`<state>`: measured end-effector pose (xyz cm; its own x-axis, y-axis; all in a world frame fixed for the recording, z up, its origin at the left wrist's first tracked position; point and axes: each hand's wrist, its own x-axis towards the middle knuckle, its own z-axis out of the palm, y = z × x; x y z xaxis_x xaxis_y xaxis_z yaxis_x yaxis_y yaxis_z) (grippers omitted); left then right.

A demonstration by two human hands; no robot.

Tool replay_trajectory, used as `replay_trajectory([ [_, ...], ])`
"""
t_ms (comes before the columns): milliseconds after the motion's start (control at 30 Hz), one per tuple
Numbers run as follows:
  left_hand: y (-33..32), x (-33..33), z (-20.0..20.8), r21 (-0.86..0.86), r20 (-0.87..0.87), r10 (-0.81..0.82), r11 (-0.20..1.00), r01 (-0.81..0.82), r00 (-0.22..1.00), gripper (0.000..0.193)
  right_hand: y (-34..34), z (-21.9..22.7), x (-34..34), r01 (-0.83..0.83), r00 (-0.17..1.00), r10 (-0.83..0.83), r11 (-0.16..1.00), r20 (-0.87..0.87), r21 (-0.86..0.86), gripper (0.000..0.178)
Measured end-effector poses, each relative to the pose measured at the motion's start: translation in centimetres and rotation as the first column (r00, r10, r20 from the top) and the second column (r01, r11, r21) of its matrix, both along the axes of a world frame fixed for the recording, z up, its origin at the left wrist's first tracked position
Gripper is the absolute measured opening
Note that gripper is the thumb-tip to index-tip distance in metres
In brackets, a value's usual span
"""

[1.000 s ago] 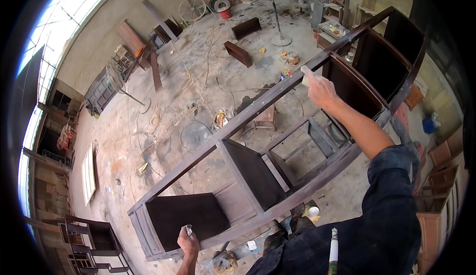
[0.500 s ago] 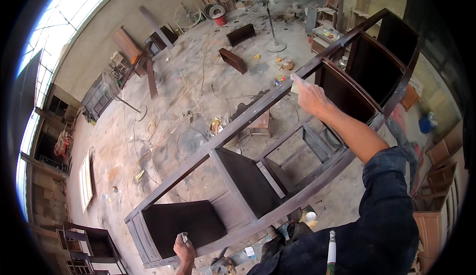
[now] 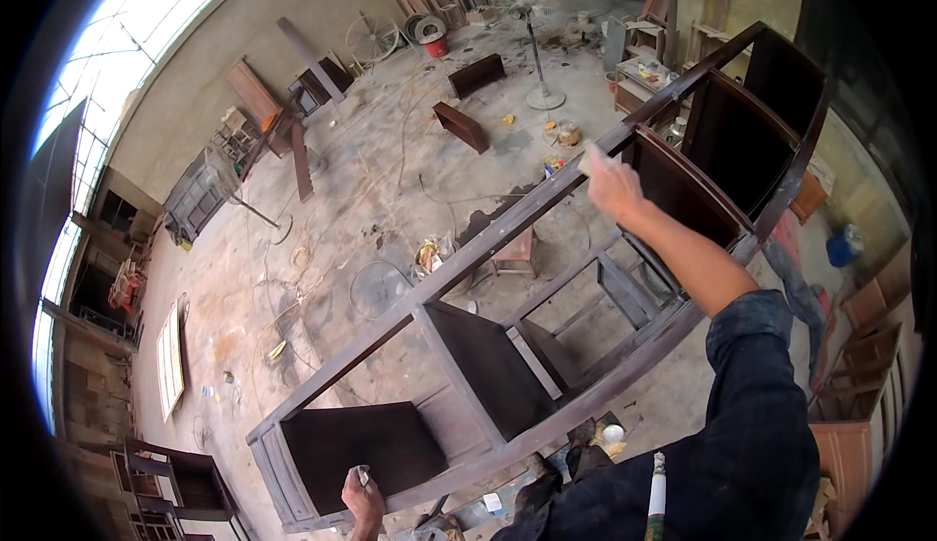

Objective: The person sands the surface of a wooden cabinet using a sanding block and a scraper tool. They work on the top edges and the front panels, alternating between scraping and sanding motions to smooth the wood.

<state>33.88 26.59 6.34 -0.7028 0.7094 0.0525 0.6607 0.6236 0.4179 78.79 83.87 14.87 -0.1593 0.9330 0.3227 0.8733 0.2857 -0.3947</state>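
Observation:
A long, dark brown wooden furniture frame [image 3: 429, 292] lies across in front of me, with open bays and several dark panels. On its far rail, my right hand [image 3: 615, 190] presses a small pale pad [image 3: 590, 159] against the wood, fingers closed round it. The pad's exact kind does not show. My left hand [image 3: 363, 497] is at the near left end, beside the dark inner panel [image 3: 361, 443]. Its fingers pinch a small crumpled greyish-white piece [image 3: 364, 474], too small to name.
A cigarette [image 3: 658, 487] juts in at the lower edge. Beyond the frame are a small stool [image 3: 515, 251], a pedestal fan [image 3: 535, 53], two dark drawer-like boxes [image 3: 461, 127] and hoses on the stained floor. More wooden furniture [image 3: 859, 375] stands at right.
My right hand has shifted slightly to the right and down on the far rail with the pad. My left hand stays at the near left end, still pinching its piece.

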Motion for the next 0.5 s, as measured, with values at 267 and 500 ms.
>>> replay_trajectory([
  [267, 1.6, 0.8, 0.5, -0.016, 0.033, -0.005, 1.0, 0.005, 0.999, 0.019, 0.2, 0.8, 1.9, 0.009, 0.998, -0.013, 0.999, 0.068, 0.053, 0.04],
  [500, -0.5, -0.4, -0.5, 0.042, -0.01, 0.005, 0.999, -0.005, 1.0, 0.018, -0.7, 2.1, 1.4, 0.029, 0.998, -0.028, 0.999, 0.055, -0.022, 0.053],
])
